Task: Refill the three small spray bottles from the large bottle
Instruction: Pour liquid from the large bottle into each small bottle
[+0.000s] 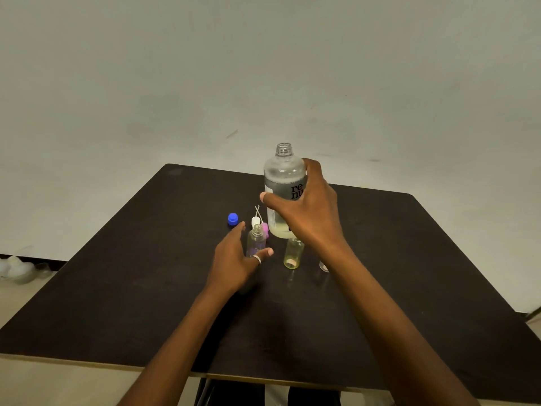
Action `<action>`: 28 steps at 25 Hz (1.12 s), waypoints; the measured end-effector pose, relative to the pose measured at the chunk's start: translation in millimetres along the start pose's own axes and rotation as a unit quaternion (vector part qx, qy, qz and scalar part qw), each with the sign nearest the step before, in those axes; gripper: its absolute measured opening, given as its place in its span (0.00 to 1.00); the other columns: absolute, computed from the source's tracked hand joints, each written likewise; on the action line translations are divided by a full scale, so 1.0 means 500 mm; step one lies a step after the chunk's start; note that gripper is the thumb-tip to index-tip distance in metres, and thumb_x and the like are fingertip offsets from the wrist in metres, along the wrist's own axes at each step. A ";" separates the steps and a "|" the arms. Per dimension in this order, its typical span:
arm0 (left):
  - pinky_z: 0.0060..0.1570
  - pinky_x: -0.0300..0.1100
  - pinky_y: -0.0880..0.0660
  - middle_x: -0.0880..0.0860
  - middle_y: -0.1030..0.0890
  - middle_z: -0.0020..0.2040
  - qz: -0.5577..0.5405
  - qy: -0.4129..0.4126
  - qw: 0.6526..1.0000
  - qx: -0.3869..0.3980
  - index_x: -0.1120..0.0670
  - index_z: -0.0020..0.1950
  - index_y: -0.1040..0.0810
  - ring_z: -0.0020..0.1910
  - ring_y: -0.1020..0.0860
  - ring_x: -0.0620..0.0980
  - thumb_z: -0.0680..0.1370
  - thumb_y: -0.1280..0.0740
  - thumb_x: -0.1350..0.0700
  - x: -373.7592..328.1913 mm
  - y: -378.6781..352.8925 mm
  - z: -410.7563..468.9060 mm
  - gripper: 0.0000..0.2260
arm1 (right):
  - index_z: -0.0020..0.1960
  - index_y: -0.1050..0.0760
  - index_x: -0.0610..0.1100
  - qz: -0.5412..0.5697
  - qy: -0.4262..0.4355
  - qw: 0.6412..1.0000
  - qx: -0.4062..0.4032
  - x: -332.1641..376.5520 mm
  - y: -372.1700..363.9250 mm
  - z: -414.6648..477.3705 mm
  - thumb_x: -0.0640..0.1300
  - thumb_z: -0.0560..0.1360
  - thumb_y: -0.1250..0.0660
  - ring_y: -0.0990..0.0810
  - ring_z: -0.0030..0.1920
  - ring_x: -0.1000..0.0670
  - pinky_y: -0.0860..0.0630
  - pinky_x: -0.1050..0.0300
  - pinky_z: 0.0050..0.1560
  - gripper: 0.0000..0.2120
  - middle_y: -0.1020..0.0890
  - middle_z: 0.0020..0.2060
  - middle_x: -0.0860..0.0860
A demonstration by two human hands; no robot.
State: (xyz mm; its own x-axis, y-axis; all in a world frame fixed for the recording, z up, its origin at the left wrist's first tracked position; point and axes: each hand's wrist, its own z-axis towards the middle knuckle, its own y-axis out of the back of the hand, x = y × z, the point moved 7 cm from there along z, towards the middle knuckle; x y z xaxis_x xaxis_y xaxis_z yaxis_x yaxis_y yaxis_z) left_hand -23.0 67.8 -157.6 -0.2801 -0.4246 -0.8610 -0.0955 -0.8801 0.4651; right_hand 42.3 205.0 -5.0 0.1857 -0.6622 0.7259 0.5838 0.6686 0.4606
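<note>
The large clear bottle [282, 177] stands uncapped on the dark table [117, 288], with pale liquid low inside. My right hand [310, 209] grips its body from the right. A clear small spray bottle [255, 237] stands uncapped in front of it, between the thumb and the straight fingers of my left hand [234, 259]; whether the hand touches it is unclear. A second small bottle [293, 253] holds yellowish liquid. Only the base of a third small bottle [323, 266] shows behind my right wrist.
A blue cap [232, 219] lies to the left of the bottles. White [255, 221] and pink [265, 228] spray heads with thin tubes lie behind the clear small bottle. Pale bags [17, 269] sit on the floor at the far left.
</note>
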 end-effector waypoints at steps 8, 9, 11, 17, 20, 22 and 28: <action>0.58 0.39 0.25 0.44 0.19 0.54 -0.016 0.027 0.999 0.018 0.49 0.60 0.24 0.55 0.21 0.42 0.72 0.24 0.54 0.004 -0.011 0.014 0.18 | 0.59 0.30 0.51 -0.021 0.005 1.000 0.013 -0.038 0.056 -0.037 0.53 0.64 0.23 0.21 0.50 0.56 0.24 0.63 0.47 0.27 0.20 0.51 0.57; 0.57 0.38 0.24 0.42 0.20 0.51 -0.017 0.026 0.999 0.013 0.48 0.57 0.24 0.52 0.21 0.39 0.72 0.24 0.54 0.000 -0.006 0.009 0.16 | 0.58 0.30 0.51 -0.023 0.005 1.000 0.013 -0.041 0.062 -0.042 0.53 0.64 0.23 0.21 0.50 0.56 0.23 0.62 0.47 0.27 0.20 0.50 0.57; 0.53 0.32 0.26 0.38 0.22 0.48 -0.016 0.013 1.000 0.001 0.46 0.55 0.26 0.47 0.23 0.34 0.72 0.23 0.55 -0.021 0.012 -0.004 0.16 | 0.58 0.30 0.52 -0.029 0.006 0.999 0.016 -0.048 0.071 -0.053 0.53 0.64 0.23 0.21 0.50 0.56 0.23 0.60 0.49 0.27 0.20 0.51 0.57; 0.47 0.24 0.27 0.40 0.18 0.48 -0.013 -0.029 0.999 0.012 0.48 0.59 0.21 0.48 0.20 0.35 0.70 0.22 0.53 -0.086 0.057 -0.061 0.19 | 0.61 0.30 0.51 -0.068 0.006 0.997 0.025 -0.075 0.102 -0.094 0.55 0.64 0.23 0.21 0.51 0.54 0.21 0.53 0.51 0.30 0.21 0.52 0.57; 0.51 0.28 0.26 0.41 0.18 0.49 -0.008 -0.040 0.999 0.017 0.50 0.62 0.21 0.49 0.19 0.37 0.69 0.21 0.52 -0.106 0.069 -0.094 0.22 | 0.62 0.31 0.51 -0.084 0.009 0.996 0.028 -0.085 0.120 -0.118 0.55 0.64 0.23 0.22 0.52 0.53 0.21 0.52 0.51 0.31 0.21 0.53 0.55; 0.51 0.27 0.26 0.41 0.18 0.50 -0.004 -0.052 0.998 0.024 0.50 0.64 0.22 0.49 0.20 0.36 0.70 0.22 0.52 -0.118 0.066 -0.115 0.24 | 0.63 0.31 0.51 -0.090 0.011 0.996 0.028 -0.090 0.128 -0.132 0.56 0.64 0.24 0.22 0.52 0.53 0.21 0.51 0.52 0.32 0.21 0.53 0.55; 0.47 0.20 0.30 0.47 0.18 0.61 0.009 -0.081 0.996 0.030 0.51 0.70 0.26 0.54 0.21 0.37 0.70 0.23 0.50 -0.153 0.056 -0.137 0.30 | 0.62 0.31 0.54 -0.107 0.017 0.994 0.028 -0.096 0.149 -0.170 0.58 0.63 0.26 0.23 0.52 0.54 0.21 0.49 0.51 0.31 0.22 0.52 0.56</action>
State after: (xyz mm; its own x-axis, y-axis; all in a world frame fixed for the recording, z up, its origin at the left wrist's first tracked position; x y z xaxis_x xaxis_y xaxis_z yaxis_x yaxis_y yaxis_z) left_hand 61.0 60.9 -92.6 -0.4329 -0.3961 -0.8098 -0.1446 -0.8561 0.4961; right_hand 144.0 258.0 -48.9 0.0889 -0.8020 0.5907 0.5687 0.5278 0.6309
